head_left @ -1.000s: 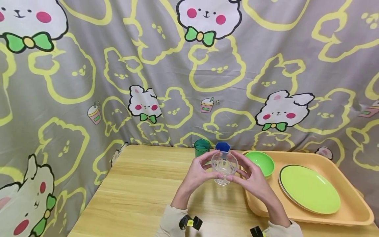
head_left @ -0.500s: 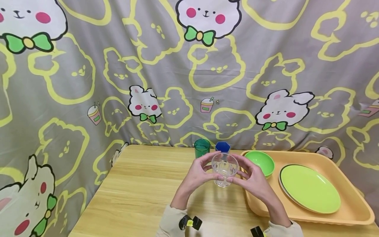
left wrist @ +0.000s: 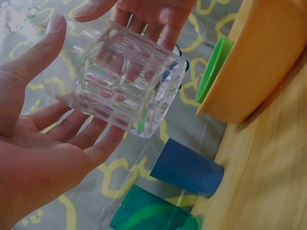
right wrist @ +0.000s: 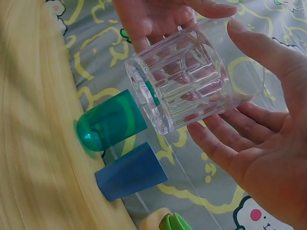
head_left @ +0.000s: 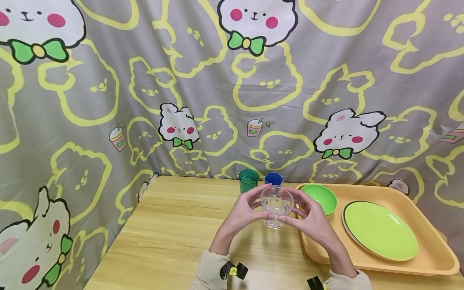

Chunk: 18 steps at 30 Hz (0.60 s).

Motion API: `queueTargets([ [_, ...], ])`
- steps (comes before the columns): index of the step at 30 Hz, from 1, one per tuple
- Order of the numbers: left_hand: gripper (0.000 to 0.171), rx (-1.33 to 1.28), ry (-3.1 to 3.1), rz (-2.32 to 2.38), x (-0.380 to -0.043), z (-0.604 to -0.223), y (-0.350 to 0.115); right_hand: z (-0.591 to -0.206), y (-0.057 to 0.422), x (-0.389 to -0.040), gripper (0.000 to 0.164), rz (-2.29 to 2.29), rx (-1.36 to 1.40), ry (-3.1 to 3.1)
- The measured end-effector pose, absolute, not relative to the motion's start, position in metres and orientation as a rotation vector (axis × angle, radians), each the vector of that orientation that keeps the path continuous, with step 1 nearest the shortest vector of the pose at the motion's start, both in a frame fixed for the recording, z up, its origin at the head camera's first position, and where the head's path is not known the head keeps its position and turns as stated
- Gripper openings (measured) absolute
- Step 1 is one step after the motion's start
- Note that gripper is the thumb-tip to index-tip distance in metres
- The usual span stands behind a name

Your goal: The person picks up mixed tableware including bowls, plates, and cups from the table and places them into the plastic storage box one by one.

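A clear faceted glass (head_left: 276,206) is held upright between both hands above the wooden table. My left hand (head_left: 245,211) grips its left side, thumb in front and fingers curving behind. From the opposite side my right hand (head_left: 308,215) grips it the same way, the two thumbs close together at the front. The left wrist view shows the clear glass (left wrist: 120,79) with its thick base apart from the tabletop. Behind the hands stand a green cup (head_left: 248,181) and a blue hexagonal cup (head_left: 274,179), the latter partly hidden by the glass and fingers.
At the right lies an orange tray (head_left: 431,257). In it are a green bowl (head_left: 320,198) at the left end and a stack of plates with a lime-green one (head_left: 380,230) on top. A patterned grey curtain (head_left: 217,80) hangs behind the wooden table (head_left: 163,225).
Compared with one second ago, the glass sits slightly lower in the head view, still held by both hands. The cups and tray stay in place; the view shifts slightly.
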<state>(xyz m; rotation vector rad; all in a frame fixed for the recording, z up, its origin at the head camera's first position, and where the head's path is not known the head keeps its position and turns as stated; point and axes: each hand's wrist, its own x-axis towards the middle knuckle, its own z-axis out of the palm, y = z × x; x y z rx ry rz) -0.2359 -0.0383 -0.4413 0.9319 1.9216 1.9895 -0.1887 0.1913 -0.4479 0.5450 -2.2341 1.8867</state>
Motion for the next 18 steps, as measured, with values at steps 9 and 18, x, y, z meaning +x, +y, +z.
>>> queueTargets([
  [9,0.075,0.967,1.917,1.985,-0.2362,-0.4417,-0.0370,-0.4493,0.1939,-0.1895,0.072,1.871,0.523,-2.229],
  [18,0.049,0.846,2.005,2.049,-0.2408,-0.4464,-0.0419,-0.4452,0.2013,-0.1866,0.074,1.817,0.491,-2.224],
])
